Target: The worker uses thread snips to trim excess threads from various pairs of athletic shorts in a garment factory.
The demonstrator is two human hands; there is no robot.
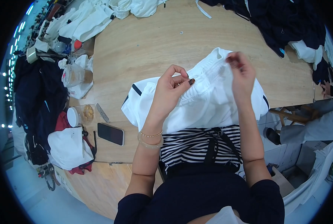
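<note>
White pants (207,108) with a gathered elastic waistband and short dark stripes at the sides lie bunched on the table edge and over my lap. My left hand (170,86) is closed, its thumb and bent fingers pinching at the gathered waistband. Just above the far right end of that waistband is my right hand (242,72), blurred by motion. Its fingers are curled in toward each other, and whatever they hold, if anything, cannot be made out.
A phone (111,134), a snack jar (87,113) and a small blade-like strip (102,112) lie to the left on the wooden table (151,41). White garments (88,22) pile up at the far left, dark ones (289,26) at the far right. Another person's hand (326,88) shows at right.
</note>
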